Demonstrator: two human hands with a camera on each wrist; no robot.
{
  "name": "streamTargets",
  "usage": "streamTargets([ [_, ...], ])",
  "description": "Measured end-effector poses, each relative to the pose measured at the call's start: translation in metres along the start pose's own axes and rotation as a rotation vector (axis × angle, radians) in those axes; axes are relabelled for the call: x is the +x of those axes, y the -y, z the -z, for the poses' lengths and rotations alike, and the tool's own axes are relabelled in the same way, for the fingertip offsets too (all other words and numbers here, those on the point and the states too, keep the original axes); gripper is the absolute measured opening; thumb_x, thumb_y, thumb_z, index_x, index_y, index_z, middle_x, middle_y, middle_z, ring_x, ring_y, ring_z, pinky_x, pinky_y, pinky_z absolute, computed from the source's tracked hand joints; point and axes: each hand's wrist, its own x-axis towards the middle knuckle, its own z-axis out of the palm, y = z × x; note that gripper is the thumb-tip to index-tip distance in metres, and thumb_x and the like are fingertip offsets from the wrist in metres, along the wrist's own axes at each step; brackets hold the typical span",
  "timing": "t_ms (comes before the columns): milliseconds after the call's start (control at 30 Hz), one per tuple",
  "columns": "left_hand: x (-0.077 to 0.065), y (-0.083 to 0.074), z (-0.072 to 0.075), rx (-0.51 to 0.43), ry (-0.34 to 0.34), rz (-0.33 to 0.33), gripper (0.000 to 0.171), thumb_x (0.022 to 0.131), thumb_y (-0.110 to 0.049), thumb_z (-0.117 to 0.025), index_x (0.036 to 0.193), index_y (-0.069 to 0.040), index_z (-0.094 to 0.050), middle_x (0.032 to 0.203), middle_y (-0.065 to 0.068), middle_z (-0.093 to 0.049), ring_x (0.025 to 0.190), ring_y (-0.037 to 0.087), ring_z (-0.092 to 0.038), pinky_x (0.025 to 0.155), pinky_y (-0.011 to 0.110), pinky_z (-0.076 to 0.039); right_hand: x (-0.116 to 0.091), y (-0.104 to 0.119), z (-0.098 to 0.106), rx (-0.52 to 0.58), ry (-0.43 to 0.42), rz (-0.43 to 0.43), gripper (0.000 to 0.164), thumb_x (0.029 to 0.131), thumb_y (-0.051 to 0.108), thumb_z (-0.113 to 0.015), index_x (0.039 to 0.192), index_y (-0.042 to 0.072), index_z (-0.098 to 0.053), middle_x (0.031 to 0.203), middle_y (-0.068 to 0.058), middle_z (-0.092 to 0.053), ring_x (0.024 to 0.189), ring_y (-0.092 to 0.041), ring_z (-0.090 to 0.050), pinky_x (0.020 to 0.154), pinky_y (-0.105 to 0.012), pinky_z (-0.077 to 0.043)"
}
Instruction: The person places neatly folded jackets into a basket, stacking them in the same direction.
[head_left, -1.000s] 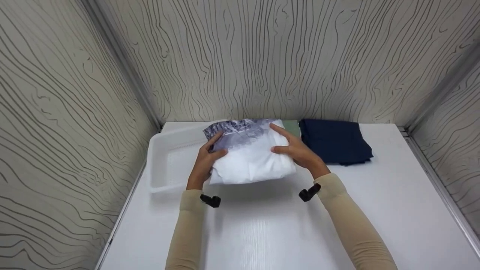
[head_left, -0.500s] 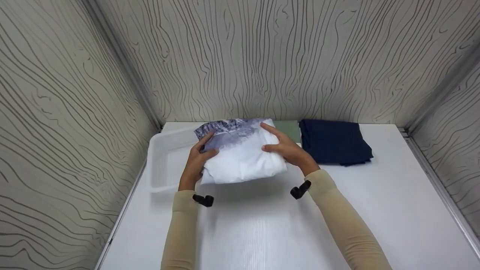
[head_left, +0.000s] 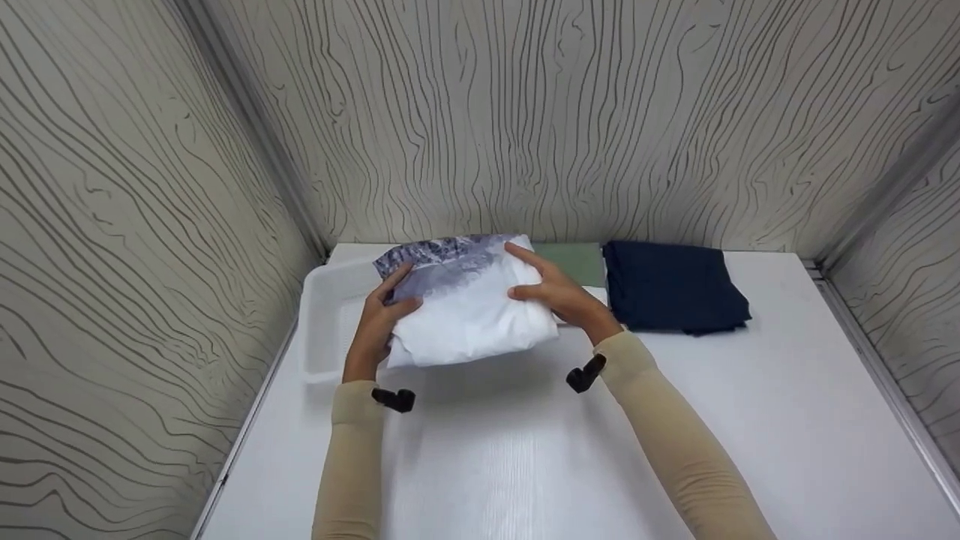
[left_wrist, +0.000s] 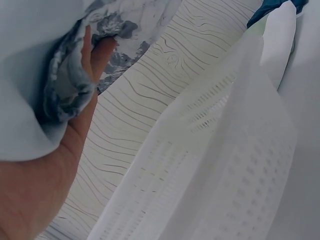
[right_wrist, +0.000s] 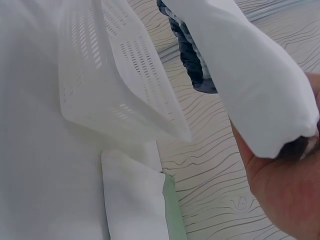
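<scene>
A person's two hands hold a folded white cloth bundle, its far end printed with a grey and purple pattern. The bundle is lifted off the desk beside a white plastic basket and, seen from the head, covers the basket's right part. The left hand, the one nearer the basket, grips the bundle's left side: thumb and one finger lie on top, and the left wrist view shows fingers curled round the fabric's edge. The right hand, farther to the right of the basket, grips the opposite side in the same way — thumb and one finger spread on top, the palm against the side.

The basket has rows of small slots in its walls, clearest in both wrist views. To the right of the basket, partly hidden by the bundle and the right hand, lies a folded green and white cloth. Farther right of the basket — just beside that cloth — lies a folded navy cloth. Both arms wear beige sleeves, with a small black device at each wrist. Behind the basket and to its left stand pale panels patterned with dark, wavy wood-grain lines
</scene>
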Motion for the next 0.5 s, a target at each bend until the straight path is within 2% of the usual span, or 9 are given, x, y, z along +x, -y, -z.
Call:
streamTargets([
  [133, 0.0, -0.001, 0.007, -0.009, -0.002, 0.01, 0.072, 0.093, -0.005, -0.075, 0.16, -0.019, -0.052, 0.173, 0.005, -0.037, 0.164, 0.025, -0.022, 0.132, 0.047, -0.025, 0.005, 0.001, -0.004, -0.015, 0.001, -0.016, 0.09, 0.096, 0.009, -0.076, 0.171, 0.025, -0.028, 0.18, -0.002, -0.016, 0.162, -0.029, -0.028, 0.121, -0.046, -0.042],
  [200, 0.0, -0.002, 0.011, -0.004, -0.006, 0.011, 0.072, 0.093, -0.005, -0.075, 0.16, -0.018, -0.051, 0.173, 0.005, -0.036, 0.164, 0.025, -0.022, 0.132, 0.046, -0.024, 0.008, 0.002, -0.006, -0.03, 0.002, -0.019, 0.09, 0.095, 0.009, -0.076, 0.17, 0.026, -0.029, 0.18, -0.001, -0.015, 0.163, -0.028, -0.024, 0.124, -0.048, -0.038],
  [300, -0.002, -0.004, 0.016, 0.01, -0.01, 0.014, 0.072, 0.094, -0.005, -0.074, 0.161, -0.018, -0.05, 0.174, 0.005, -0.034, 0.165, 0.025, -0.021, 0.133, 0.047, -0.022, 0.012, 0.003, -0.01, -0.049, 0.007, -0.019, 0.09, 0.095, 0.01, -0.076, 0.17, 0.026, -0.029, 0.18, -0.001, -0.015, 0.164, -0.028, -0.023, 0.123, -0.046, -0.04],
  [433, -0.004, -0.006, 0.021, 0.002, -0.016, 0.02, 0.072, 0.095, -0.005, -0.074, 0.161, -0.02, -0.049, 0.176, 0.006, -0.03, 0.164, 0.025, -0.022, 0.131, 0.047, -0.026, 0.018, 0.003, -0.014, -0.036, 0.025, -0.021, 0.089, 0.096, 0.009, -0.075, 0.17, 0.027, -0.028, 0.18, -0.001, -0.014, 0.161, -0.029, -0.029, 0.113, -0.042, -0.048],
  [500, -0.005, -0.007, 0.024, -0.001, -0.02, 0.024, 0.073, 0.095, -0.004, -0.073, 0.162, -0.02, -0.049, 0.176, 0.007, -0.028, 0.164, 0.026, -0.023, 0.13, 0.048, -0.028, 0.021, 0.004, -0.016, -0.029, 0.036, -0.023, 0.089, 0.097, 0.008, -0.075, 0.171, 0.027, -0.028, 0.18, -0.001, -0.013, 0.161, -0.029, -0.029, 0.113, -0.043, -0.049],
])
